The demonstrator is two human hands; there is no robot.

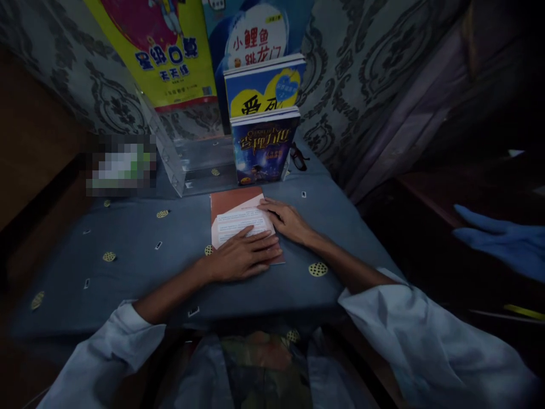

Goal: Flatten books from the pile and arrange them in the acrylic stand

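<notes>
A thin reddish-brown book (232, 200) lies flat on the blue-grey tablecloth (140, 267), with a folded white page of printed text (238, 222) over it. My left hand (244, 254) lies flat on the lower part of the page, fingers stretched out together. My right hand (287, 218) rests on the page's right edge, fingers spread and pressing down. Neither hand grips anything.
Two books stand upright behind, a dark blue one (264, 149) and a yellow-blue one (264, 85), beside a clear plastic stand (179, 153). Posters hang on the patterned wall. Glasses (299, 159) lie at the back. Another person's blue-gloved hand (502, 238) reaches in at the right.
</notes>
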